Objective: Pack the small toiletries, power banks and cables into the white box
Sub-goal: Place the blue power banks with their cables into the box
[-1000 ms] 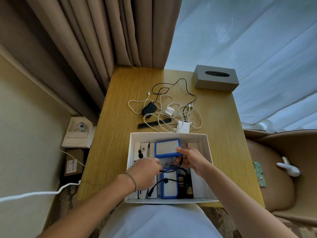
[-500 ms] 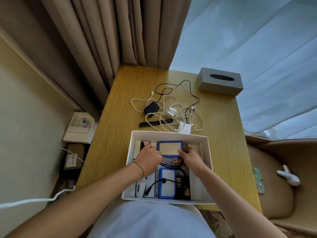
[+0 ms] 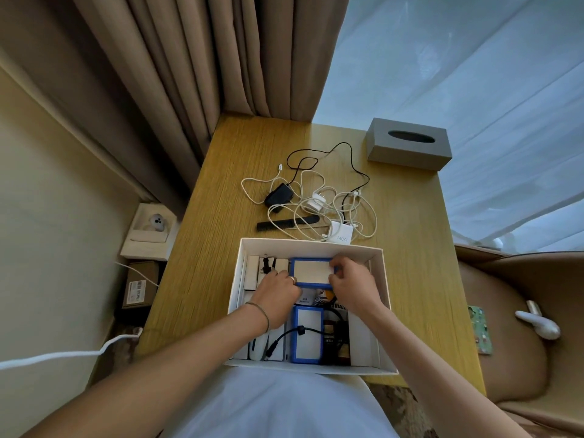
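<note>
Right hand pinches a rigid, probably dense blue-edged power bank by its rim inside the white box; left hand rests beside it, its grip unclear.

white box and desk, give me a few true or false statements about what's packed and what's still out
1. Two blue-edged power banks lie in the white box, one at the far end, one nearer. True.
2. The black comb is already in the box. False: it lies on the desk beyond the box.
3. The right hand touches the far power bank. True.
4. The tangle of cables is packed. False: it lies on the desk.
5. The left hand rests on the grey tissue box. False: it is inside the white box.
</note>
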{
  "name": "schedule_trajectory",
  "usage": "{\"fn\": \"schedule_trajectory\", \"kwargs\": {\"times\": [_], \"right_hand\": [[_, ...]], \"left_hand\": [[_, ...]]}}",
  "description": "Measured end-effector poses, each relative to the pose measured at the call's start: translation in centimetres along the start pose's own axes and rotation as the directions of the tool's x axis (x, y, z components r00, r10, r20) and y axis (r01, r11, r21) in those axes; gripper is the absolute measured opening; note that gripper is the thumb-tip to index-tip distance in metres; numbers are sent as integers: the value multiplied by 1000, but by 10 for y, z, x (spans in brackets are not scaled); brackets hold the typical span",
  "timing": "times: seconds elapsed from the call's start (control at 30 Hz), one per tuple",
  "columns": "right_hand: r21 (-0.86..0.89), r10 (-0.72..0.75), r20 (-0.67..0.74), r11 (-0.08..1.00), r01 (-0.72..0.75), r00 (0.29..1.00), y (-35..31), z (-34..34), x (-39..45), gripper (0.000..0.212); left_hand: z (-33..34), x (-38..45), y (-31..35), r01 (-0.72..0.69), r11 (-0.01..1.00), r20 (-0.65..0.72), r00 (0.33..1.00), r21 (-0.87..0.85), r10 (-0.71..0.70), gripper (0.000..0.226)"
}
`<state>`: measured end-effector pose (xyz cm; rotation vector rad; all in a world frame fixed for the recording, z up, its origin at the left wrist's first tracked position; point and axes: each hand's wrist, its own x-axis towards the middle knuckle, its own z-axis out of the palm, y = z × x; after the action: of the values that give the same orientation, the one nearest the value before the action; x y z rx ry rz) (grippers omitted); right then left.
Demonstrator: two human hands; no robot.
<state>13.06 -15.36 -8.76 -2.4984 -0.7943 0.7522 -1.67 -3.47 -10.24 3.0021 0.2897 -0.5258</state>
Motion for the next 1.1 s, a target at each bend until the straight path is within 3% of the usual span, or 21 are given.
{"fn": "schedule_trajectory", "kwargs": {"times": [0.07, 0.13, 0.27, 0.4, 0.53, 0.7, 0.87, 1.0, 1.1], "right_hand": [[22, -36, -2, 999, 36, 999, -5, -3, -1, 29], [59, -88, -29, 994, 89, 996, -13, -10, -2, 26], [176, -164, -119, 967, 183, 979, -27, -37, 5, 22], [278, -171, -204, 934, 224, 964, -31, -71, 34, 19], [184, -163, -138, 965, 187, 977, -23, -90, 74, 20], [-144, -205, 45, 967, 210, 978, 2, -81, 122, 21], [-332, -219, 202, 902, 277, 955, 23, -60, 149, 48], [-466, -283, 250, 803, 372, 926, 33, -50, 157, 73], [-506, -330, 268, 751, 424, 905, 38, -45, 158, 79]], "left_hand": [[-3, -5, -2, 0, 999, -50, 999, -35, -2, 22], [-10, -14, -6, 11, 981, -172, 984, -191, -44, 23], [-43, -22, -19, -36, 915, -422, 894, -402, -151, 18], [-78, -8, -35, -41, 885, -487, 846, -463, -216, 17], [-100, 21, -49, 10, 882, -439, 865, -472, -244, 18], [-103, 59, -52, 121, 822, -253, 918, -556, -306, 18], [-99, 81, -48, 221, 735, -84, 931, -641, -354, 18], [-101, 90, -42, 264, 691, -37, 921, -673, -388, 19], [-104, 93, -36, 264, 670, -35, 917, -694, -398, 18]]}}
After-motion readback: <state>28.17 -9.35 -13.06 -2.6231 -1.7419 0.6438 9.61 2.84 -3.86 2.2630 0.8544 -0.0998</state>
